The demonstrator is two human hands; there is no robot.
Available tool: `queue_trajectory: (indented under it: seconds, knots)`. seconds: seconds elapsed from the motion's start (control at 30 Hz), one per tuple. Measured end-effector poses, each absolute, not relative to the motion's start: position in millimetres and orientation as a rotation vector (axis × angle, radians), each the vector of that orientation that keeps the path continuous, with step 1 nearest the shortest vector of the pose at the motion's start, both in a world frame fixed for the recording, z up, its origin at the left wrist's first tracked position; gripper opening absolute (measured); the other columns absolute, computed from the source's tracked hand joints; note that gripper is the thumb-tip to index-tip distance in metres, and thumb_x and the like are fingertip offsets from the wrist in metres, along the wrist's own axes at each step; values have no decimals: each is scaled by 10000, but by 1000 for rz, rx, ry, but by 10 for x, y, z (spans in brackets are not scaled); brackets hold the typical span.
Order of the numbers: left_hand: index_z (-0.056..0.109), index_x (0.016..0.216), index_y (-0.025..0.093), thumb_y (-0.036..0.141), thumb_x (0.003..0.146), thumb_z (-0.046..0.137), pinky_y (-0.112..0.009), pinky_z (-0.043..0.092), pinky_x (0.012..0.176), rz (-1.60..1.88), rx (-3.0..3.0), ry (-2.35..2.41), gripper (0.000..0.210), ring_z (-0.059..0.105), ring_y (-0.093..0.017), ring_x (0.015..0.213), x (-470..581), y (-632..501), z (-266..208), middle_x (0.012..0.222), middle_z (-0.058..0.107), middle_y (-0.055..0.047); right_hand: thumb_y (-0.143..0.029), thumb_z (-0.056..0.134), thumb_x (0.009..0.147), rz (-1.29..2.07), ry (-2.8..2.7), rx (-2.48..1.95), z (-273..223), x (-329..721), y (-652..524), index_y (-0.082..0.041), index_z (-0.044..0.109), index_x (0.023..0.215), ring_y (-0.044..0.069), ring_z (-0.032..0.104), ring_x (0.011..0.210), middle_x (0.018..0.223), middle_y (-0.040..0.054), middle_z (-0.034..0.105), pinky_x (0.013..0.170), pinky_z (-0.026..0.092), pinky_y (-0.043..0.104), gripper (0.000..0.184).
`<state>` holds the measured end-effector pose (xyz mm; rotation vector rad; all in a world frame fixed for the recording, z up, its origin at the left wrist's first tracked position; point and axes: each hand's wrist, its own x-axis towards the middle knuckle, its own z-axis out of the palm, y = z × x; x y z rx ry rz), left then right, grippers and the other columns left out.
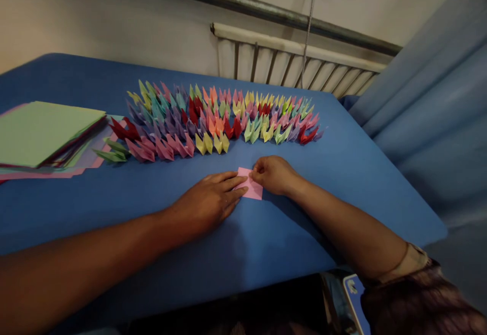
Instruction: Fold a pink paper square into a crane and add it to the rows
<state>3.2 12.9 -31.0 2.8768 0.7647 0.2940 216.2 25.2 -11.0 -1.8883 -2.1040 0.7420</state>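
A small pink square of origami paper [254, 190] lies on the blue table, turned slightly askew. My left hand [213, 198] rests flat with its fingers stretched out, the fingertips pressing on the paper's left part. At the upper right edge of the paper, my right hand [274, 174] is closed, thumb and forefinger pinched together on it. My fingers cover parts of the sheet, so its folds cannot be made out fully.
Several rows of folded paper cranes [216, 117] in many colours stand beyond my hands. A stack of coloured paper sheets [49, 132] lies at the left of the blue table [152, 269]. A radiator [281, 61] is behind the table, and a blue curtain [429, 97] hangs at the right.
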Motion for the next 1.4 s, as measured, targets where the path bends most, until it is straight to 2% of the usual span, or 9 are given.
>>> queue_trajectory:
  seconds: [0.57,0.63,0.77,0.87,0.97,1.1,1.2,1.27,1.4]
  knots:
    - [600,1310,170,216,947,460,-514,425,1064,251,2859,722,392,457,-338,1356,38,101,-269,1381,591,-120,-291,605,863,649,-2152,-1887,-115,2194,241,-198,662,823,140,599,663,765,16,713,566,354,251,116]
    - [602,1308,156,210,945,468,-511,430,1059,215,2890,718,391,478,-343,1337,44,101,-248,1389,583,-124,-351,606,877,594,-2092,-1908,-120,2202,236,-200,642,839,146,608,686,780,18,710,575,354,253,159]
    - [592,1318,144,224,946,476,-501,436,1051,177,2942,712,399,491,-344,1323,46,105,-249,1403,570,-125,-588,610,845,398,-2073,-1963,-135,2170,212,-197,604,897,183,623,735,837,45,707,583,342,273,394]
    - [591,1319,144,233,950,472,-494,430,1053,189,2951,710,398,488,-340,1327,39,108,-271,1399,574,-130,-601,607,848,302,-2107,-1980,-169,2144,218,-199,592,930,194,632,772,896,58,706,597,343,280,411]
    - [597,1312,166,231,950,473,-480,417,1064,215,2938,717,388,491,-326,1326,35,106,-277,1381,592,-118,-567,611,861,266,-2072,-2009,-215,2162,260,-204,587,918,192,626,763,866,43,698,598,338,282,368]
    - [595,1314,156,236,949,472,-481,424,1054,214,2940,713,393,493,-331,1322,32,105,-274,1388,586,-117,-496,615,879,338,-2050,-1940,-247,2287,320,-201,586,879,161,587,703,798,19,669,594,330,271,296]
    - [594,1316,150,253,960,454,-467,439,1039,224,2980,706,396,495,-330,1320,29,111,-294,1408,569,-109,-475,578,908,611,-2084,-1723,-231,2428,314,-192,579,880,133,556,658,749,-7,632,600,359,253,284]
    - [596,1316,159,262,965,450,-452,443,1033,226,2997,714,394,504,-322,1312,27,114,-311,1419,560,-100,-514,633,859,766,-2101,-1595,-212,2492,276,-184,571,936,125,546,658,771,-10,619,601,380,245,345]
    - [577,1340,190,284,975,438,-441,430,1037,249,2971,734,401,506,-301,1313,13,119,-329,1431,551,-84,-531,740,757,612,-2214,-1623,-197,2491,186,-180,560,974,161,564,767,899,35,629,690,418,284,450]
